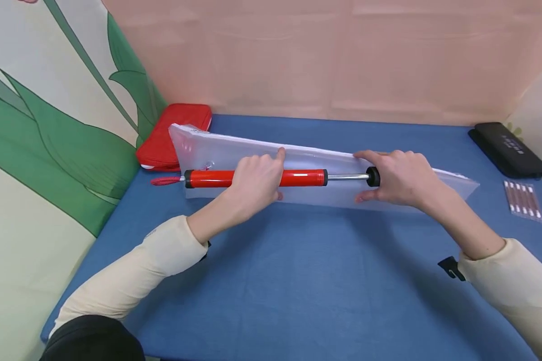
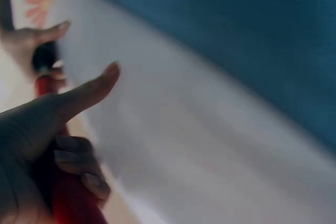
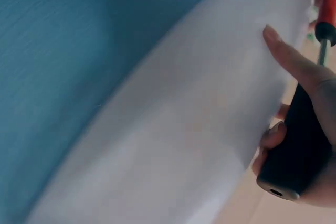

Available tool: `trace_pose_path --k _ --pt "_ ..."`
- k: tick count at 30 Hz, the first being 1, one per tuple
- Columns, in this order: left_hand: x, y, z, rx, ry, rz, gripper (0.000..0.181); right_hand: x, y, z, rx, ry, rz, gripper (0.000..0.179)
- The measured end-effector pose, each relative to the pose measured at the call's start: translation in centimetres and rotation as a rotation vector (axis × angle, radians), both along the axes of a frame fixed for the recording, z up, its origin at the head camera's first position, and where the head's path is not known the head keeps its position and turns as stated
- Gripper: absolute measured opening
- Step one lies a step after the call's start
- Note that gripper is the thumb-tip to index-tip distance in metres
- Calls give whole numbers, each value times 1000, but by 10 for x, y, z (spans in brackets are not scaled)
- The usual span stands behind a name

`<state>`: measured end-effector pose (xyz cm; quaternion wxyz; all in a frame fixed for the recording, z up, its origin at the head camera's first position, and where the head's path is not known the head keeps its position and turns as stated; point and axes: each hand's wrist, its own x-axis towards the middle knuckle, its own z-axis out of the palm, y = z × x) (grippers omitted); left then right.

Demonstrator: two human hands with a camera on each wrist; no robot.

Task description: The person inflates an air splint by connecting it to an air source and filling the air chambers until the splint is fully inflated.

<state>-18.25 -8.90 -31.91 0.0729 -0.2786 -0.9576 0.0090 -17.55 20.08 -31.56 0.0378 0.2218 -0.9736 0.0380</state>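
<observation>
A red hand pump lies crosswise in the head view, its metal rod partly drawn out at the right. My left hand grips the red barrel, with index finger and thumb extended. Around the black handle curl fingers of my right hand, its thumb stretched out. From the barrel's left end sticks a red cord loop. Beneath and behind the pump is a long translucent plastic bag with a white strip along its far edge. Both wrist views are blurred.
A red zip case sits at the back left, partly behind the bag. At the back right lies a black pouch, with a small packet of several cotton swabs in front. Blue cloth covers the table; curtains hang behind.
</observation>
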Motion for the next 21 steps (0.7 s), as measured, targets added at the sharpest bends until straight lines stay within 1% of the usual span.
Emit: trace_pose_path --k 1,4,6,7,9,11,12,13,15,17,19,21 --pt "-6 2 -3 -7 13 -6 96 -4 2 -2 -1 22 -10 87" --pt "-25 6 -13 -16 79 -43 94 -11 7 -9 -10 92 -53 86" --pt "-33 6 -17 -15 117 -66 85 -12 10 -13 -35 145 -73 80" --pt "-34 5 -17 -15 128 -76 77 -11 11 -15 -52 179 -75 75" --pt "-32 3 -15 3 129 -85 60 -7 15 -16 -82 256 -56 61" --pt "-25 1 -9 16 101 -71 46 1 19 -16 -106 342 -12 43" --pt "-21 0 -6 25 86 -63 41 6 21 -15 -107 376 11 36" --pt "-16 -1 -3 25 69 -51 38 11 22 -15 -103 399 27 33" --pt "-9 -1 1 28 36 -31 37 24 24 -13 -80 395 26 31" --pt "-3 -1 3 15 13 -20 38 35 22 -13 -61 354 -5 31" --pt "2 1 4 4 12 -14 38 43 17 -13 -46 321 -40 29" --pt "5 5 5 4 27 -5 35 45 8 -13 -44 324 -64 28"
